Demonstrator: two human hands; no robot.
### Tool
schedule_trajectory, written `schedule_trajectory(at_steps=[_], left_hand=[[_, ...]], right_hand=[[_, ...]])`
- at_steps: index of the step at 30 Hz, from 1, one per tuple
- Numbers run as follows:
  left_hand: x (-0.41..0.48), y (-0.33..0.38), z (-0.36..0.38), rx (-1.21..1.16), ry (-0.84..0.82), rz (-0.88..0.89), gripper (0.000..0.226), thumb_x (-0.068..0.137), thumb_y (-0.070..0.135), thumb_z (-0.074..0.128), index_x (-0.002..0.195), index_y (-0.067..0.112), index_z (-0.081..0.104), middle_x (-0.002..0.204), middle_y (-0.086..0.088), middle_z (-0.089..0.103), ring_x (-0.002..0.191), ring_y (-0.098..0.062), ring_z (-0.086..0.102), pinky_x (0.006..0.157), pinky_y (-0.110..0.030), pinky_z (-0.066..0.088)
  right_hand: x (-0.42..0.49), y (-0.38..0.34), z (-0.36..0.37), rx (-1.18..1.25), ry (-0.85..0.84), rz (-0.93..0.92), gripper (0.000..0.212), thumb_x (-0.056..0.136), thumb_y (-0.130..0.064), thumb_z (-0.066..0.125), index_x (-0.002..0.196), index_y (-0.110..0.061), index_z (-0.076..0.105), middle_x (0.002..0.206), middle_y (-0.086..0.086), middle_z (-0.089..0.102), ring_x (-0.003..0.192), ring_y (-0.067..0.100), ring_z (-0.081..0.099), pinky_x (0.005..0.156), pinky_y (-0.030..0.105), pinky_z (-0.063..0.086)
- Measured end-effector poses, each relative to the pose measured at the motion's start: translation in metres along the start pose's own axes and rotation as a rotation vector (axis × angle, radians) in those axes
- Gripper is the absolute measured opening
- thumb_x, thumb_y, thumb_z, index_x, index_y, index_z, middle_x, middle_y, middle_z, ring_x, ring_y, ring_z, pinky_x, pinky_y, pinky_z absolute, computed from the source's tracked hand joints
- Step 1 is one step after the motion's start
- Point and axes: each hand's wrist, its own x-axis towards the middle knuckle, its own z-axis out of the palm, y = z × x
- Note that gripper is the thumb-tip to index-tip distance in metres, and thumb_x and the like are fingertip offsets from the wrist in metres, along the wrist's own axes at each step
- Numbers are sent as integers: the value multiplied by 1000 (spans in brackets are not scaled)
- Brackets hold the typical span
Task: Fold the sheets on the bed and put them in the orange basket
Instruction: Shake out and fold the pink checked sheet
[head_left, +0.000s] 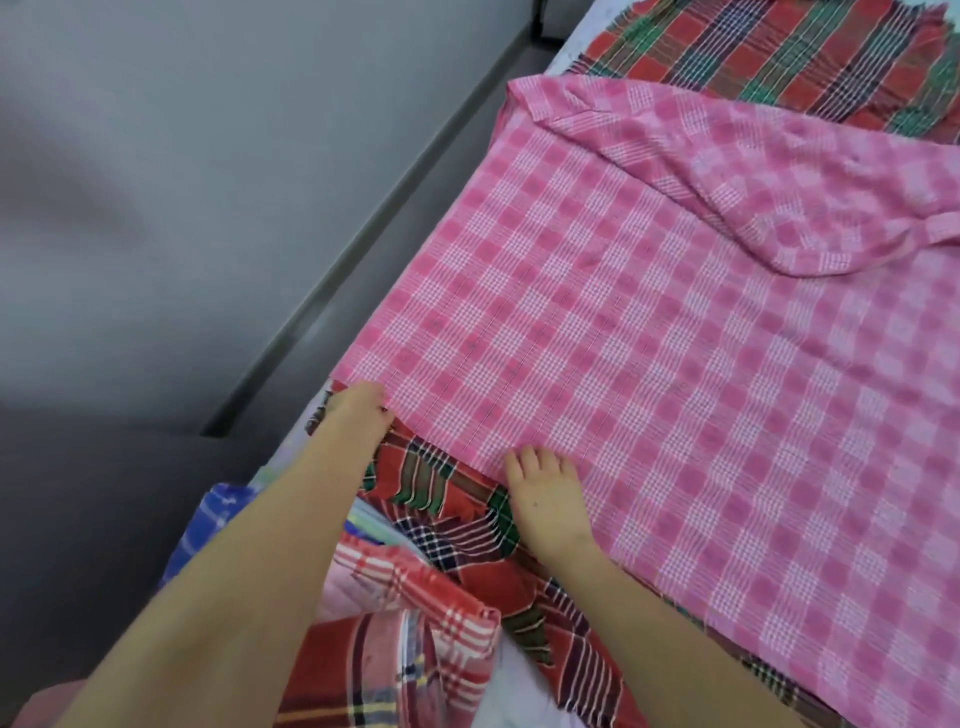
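A pink checked sheet (649, 338) lies spread over the bed, with a loose fold bunched at its far right. My left hand (358, 410) pinches its near left corner, fingers closed on the cloth. On the sheet's near edge, a little to the right, my right hand (545, 499) rests flat with its fingers spread. A red and green plaid sheet (457, 525) lies under the pink one, showing below my hands and again at the far end (779, 52). The orange basket is not in view.
Crumpled red-and-white plaid cloth (415, 623) and a blue checked cloth (218, 514) are heaped at the near left. A grey wall (208, 156) with a dark skirting strip runs along the bed's left side.
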Motion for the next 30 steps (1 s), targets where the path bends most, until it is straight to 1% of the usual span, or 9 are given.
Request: schedule_trajectory(at_steps=[5,7,9,14,17,21,25,28,30], left_hand=[[20,22,5,-75,71,-59,28,94,13,49,67,15,45,27,5,41,18,-4,33,24,-13,25],[26,39,8,-122,69,-119,29,91,17,57,63,18,51,27,7,42,18,-4,31,25,-12,23],[27,56,11,-221,32,-132,20,91,16,58,72,17,64,37,7,52,28,-4,40,26,-13,28],[18,103,26,-240,-127,11,27,99,8,39,75,7,51,37,-2,54,28,-8,50,40,-13,44],[-12,106,43,-16,-197,-26,15,96,17,49,98,3,54,75,-6,63,63,-13,61,60,-20,48],[-55,71,62,68,-183,-142,55,93,29,57,139,8,37,144,-12,39,126,-31,46,96,-35,44],[-88,40,83,-90,-360,-101,61,87,33,65,136,6,41,132,-11,53,114,-27,56,81,-39,50],[-89,31,99,32,-286,150,78,75,25,78,139,14,37,123,-11,59,98,-28,62,83,-44,54],[-90,28,107,221,-222,198,78,75,20,76,140,8,35,130,-14,55,108,-31,59,83,-38,52]], right_hand=[[19,-2,-6,130,-23,-8,40,35,-1,83,71,-6,65,70,10,61,61,27,59,46,33,49],[27,11,-15,322,23,59,25,56,-4,79,76,-9,66,75,5,64,66,24,62,49,29,45],[27,30,-27,494,42,176,11,87,-8,59,94,-10,67,90,1,67,80,21,62,61,27,41],[-6,71,-62,724,44,192,17,91,-18,60,74,-17,58,60,-13,46,58,3,42,54,15,30],[-28,79,-82,786,54,236,21,89,-16,63,70,-12,56,58,-7,46,57,9,42,54,12,29],[-52,78,-114,904,162,288,35,85,-15,67,59,-28,49,57,-7,47,58,10,46,59,22,35],[-74,75,-148,786,243,241,26,84,-15,68,65,-29,56,64,-13,52,68,14,54,65,28,42],[-91,79,-167,744,242,181,7,84,-12,68,83,-17,72,73,-20,58,74,7,58,69,20,44],[-106,86,-177,721,171,133,12,83,-9,67,87,-18,74,79,-19,63,82,8,62,77,22,49]])
